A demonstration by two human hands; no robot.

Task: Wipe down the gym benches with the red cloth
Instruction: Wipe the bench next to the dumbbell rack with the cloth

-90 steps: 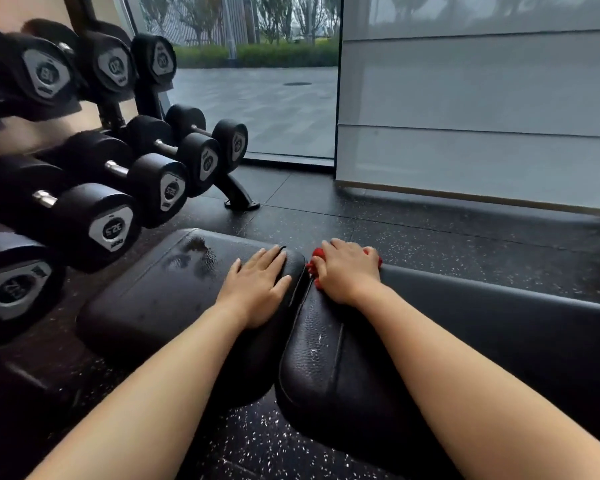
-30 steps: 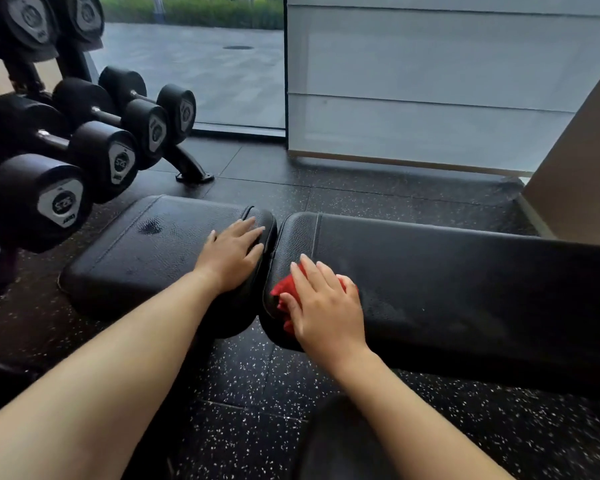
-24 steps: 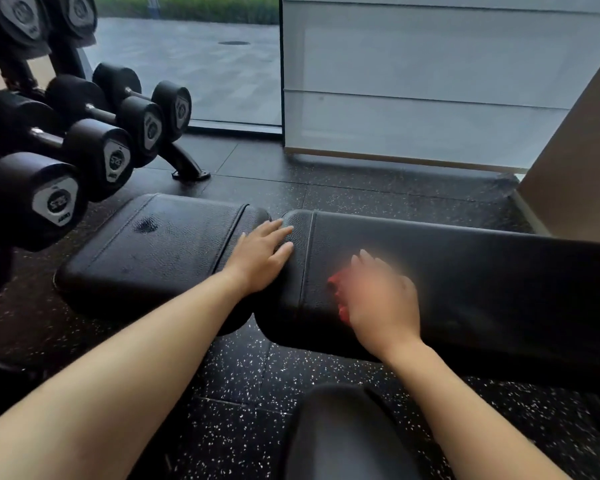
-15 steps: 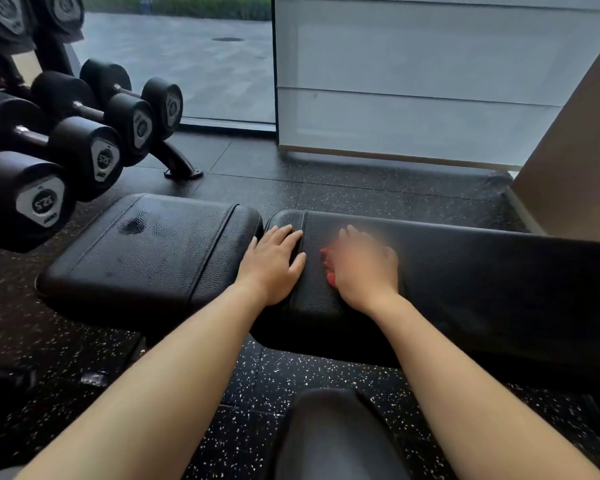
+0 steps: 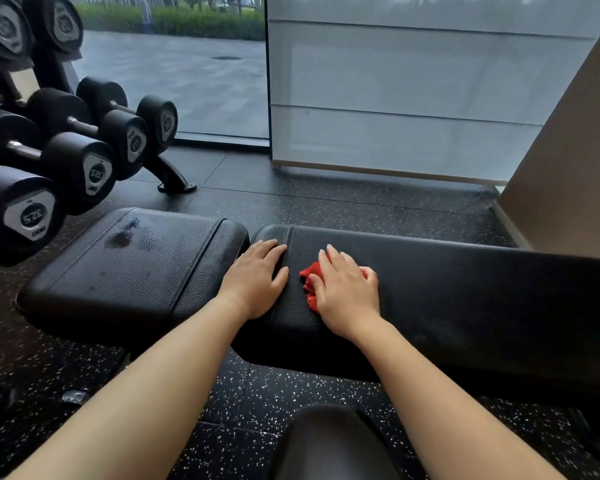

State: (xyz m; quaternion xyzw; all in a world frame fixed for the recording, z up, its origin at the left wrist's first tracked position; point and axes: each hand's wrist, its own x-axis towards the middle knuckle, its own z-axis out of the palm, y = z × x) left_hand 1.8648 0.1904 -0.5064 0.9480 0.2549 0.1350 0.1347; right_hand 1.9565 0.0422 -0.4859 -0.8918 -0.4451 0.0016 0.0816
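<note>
Head view: right hand (image 5: 347,292) presses flat on the red cloth (image 5: 309,277); left hand (image 5: 255,277) rests empty just beside; the long pad (image 5: 465,292) runs rightward unwiped

Both forearms are bare up to the frame edge, without sleeves, and the left hand (image 5: 257,278) and right hand (image 5: 347,289) wear no gloves, rings or watch.

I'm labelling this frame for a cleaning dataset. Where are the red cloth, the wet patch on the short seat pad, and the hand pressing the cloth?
red cloth (image 5: 308,273): head view, bunched edge showing left of the fingers.
wet patch (image 5: 120,239): head view, its dark centre.
right hand (image 5: 347,292): head view, back of the hand.
</note>
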